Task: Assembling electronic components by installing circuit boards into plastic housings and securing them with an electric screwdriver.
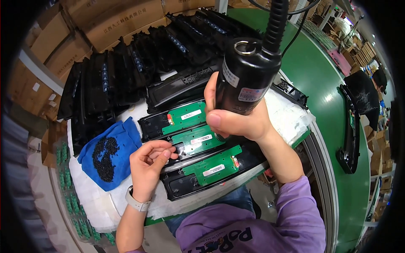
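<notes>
Plainly three green circuit boards (213, 165) lie in black housings; right hand (236, 120) grips one black electric screwdriver (249, 74), its tip hidden; left hand (147, 162) pinches something too small to tell

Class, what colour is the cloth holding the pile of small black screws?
Blue cloth, seen best in the head view.

The electric screwdriver (247, 76) is glossy black with pale labels. Three black plastic housings (181, 185) carry green circuit boards (213, 165) with white stickers. At nine o'clock a blue cloth (122, 139) holds black screws (104, 158). The conveyor belt (320, 84) is green, the sleeve (295, 211) purple, the wristband (137, 203) white.
</notes>
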Motion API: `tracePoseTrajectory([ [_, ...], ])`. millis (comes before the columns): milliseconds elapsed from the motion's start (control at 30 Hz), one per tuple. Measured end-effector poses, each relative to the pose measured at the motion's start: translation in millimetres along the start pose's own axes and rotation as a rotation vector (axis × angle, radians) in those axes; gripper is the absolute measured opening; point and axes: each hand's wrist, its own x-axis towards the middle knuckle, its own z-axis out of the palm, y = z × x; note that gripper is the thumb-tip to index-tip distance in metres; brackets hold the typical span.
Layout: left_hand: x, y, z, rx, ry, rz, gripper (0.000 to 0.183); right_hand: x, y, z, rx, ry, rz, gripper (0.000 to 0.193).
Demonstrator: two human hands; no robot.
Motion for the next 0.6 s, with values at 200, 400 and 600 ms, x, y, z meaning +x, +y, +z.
tracePoseTrajectory([
  [200, -2.1, -0.1, 0.5, -0.016, -0.015, 0.002, 0.014, -3.8, 0.3, 7.2, -0.391, -0.029, -0.353, 0.023],
  [400, -6.1, 9.7, 8.9, 0.014, 0.025, 0.139, 0.013, -8.0, -3.0, -6.3, 0.283, -0.142, -0.322, 0.035],
  [600, -12.7, 16.7, 18.6, 0.272, 0.032, 0.236, 0.014, -6.8, 1.7, 0.7, 0.51, -0.2, -0.517, 0.034],
])
